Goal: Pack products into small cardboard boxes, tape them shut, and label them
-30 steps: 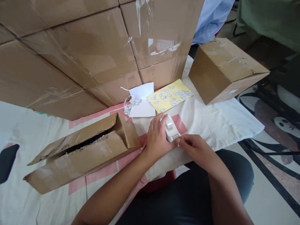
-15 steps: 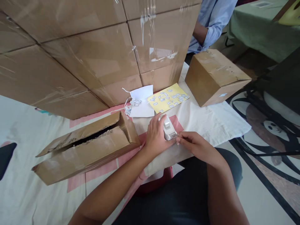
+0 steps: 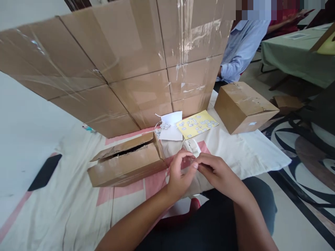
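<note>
A small white device [image 3: 192, 146] lies on the white cloth [image 3: 248, 153], just beyond my fingertips, and neither hand grips it. My left hand [image 3: 180, 172] and my right hand [image 3: 217, 172] meet in front of it, their fingers curled and pinched together at one spot. Whatever is between the fingertips is too small to make out. Behind the device lie a yellow sheet [image 3: 197, 124] dotted with several small white labels and a white paper [image 3: 172, 127] with a few loose scraps at its left edge.
A long torn-open cardboard box [image 3: 128, 162] lies left of my hands. A tall taped wall of cartons [image 3: 131, 69] stands behind. A small closed box [image 3: 244, 106] sits at the right. A person in a blue shirt [image 3: 240, 48] sits beyond it. A black flat object [image 3: 44, 172] lies far left.
My left hand has let go of the white device and drawn back to meet the right hand's pinch. The view has tilted upward, showing more of the room.
</note>
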